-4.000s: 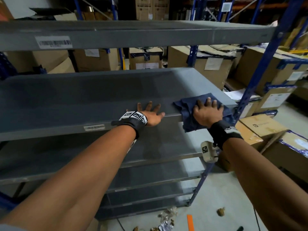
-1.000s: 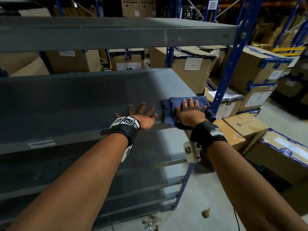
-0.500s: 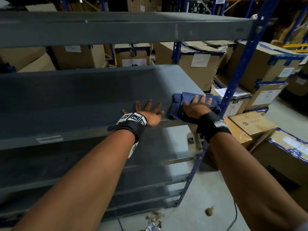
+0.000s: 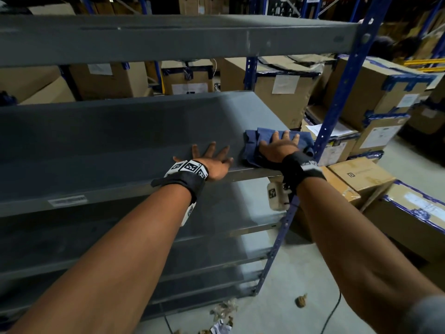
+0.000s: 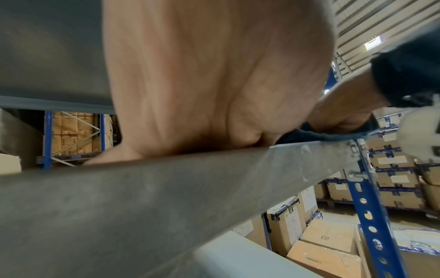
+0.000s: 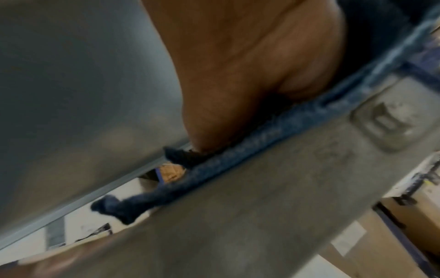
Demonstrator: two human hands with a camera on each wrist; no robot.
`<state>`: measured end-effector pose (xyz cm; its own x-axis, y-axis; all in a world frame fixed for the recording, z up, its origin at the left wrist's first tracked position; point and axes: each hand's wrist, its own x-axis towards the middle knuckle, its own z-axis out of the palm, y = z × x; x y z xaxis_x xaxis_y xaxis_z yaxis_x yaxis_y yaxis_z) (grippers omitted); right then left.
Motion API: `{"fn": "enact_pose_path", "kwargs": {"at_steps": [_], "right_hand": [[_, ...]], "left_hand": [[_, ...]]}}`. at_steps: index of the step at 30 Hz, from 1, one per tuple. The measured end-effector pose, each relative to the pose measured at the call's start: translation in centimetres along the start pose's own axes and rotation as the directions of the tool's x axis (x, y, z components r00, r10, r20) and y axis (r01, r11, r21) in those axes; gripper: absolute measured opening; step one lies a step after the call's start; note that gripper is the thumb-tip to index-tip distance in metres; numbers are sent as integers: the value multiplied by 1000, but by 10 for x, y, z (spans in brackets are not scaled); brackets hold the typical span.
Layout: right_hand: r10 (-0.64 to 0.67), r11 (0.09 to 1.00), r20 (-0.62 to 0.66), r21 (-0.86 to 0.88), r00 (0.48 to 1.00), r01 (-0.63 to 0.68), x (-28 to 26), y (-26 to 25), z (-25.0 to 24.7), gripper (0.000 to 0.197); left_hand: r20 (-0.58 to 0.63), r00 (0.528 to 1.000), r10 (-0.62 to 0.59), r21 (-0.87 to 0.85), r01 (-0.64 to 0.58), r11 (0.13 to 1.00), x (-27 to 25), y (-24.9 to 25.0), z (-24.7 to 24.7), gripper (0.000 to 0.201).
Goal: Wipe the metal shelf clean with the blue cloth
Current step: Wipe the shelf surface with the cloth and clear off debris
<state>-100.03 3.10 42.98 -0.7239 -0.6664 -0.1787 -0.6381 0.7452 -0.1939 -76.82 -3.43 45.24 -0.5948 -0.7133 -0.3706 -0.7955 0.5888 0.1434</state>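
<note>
1. Head view: the right hand (image 4: 277,148) lies flat on the blue cloth (image 4: 252,145), fingers spread and extended, pressing it down on the metal shelf (image 4: 120,141), not clenching it.
2. The cloth sits bunched at the shelf's front right corner, just beside the blue upright post (image 4: 337,112), with one fold hanging over the front lip.
3. The left hand (image 4: 214,160) grips nothing: palm down on bare shelf, fingers splayed, just left of the cloth and not touching it. Looks like a brace.
4. From the right wrist camera, the cloth's frayed edge (image 6: 214,163) is squeezed between palm and shelf rim. It's blurred, so finger detail is lost.
5. My read: we're mid-wipe, working the right end; the long grey stretch to the left looks undone.
6. Next move calls for steady downward pressure and a sweep leftward or toward the back. The bracing left hand is in that path, so it must shift first.
</note>
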Motion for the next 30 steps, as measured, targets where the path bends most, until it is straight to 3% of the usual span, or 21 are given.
{"fn": "enact_pose_path", "kwargs": {"at_steps": [5, 8, 14, 17, 20, 23, 26, 30], "right_hand": [[-159, 983, -14, -93, 987, 157, -6, 9, 3, 86], [-280, 947, -30, -169, 959, 272, -11, 17, 30, 97], [-201, 974, -4, -106, 980, 199, 14, 16, 11, 95], [-137, 989, 15, -52, 990, 138, 19, 14, -1, 83], [-212, 973, -18, -92, 977, 210, 2, 14, 11, 81], [-325, 943, -97, -114, 941, 314, -9, 20, 35, 95], [-343, 930, -51, -160, 938, 331, 5, 21, 33, 102], [-180, 980, 21, -86, 984, 181, 47, 20, 14, 104]], "left_hand": [[-3, 1000, 2, -7, -2, 1000, -1, 0, 0, 61], [-2, 1000, -7, -4, 7, 1000, -1, 2, 1, 60], [16, 1000, -6, -5, 6, 1000, -3, 3, -2, 61], [10, 1000, -7, -2, 7, 1000, -6, 3, -3, 61], [-1, 1000, -10, -2, 10, 1000, -6, 5, -1, 60], [-7, 1000, -19, -12, 19, 1000, -1, 4, 1, 60], [-1, 1000, -23, -3, 23, 1000, -1, 3, 0, 61], [3, 1000, -18, -1, 18, 1000, -6, 5, -4, 60]]}}
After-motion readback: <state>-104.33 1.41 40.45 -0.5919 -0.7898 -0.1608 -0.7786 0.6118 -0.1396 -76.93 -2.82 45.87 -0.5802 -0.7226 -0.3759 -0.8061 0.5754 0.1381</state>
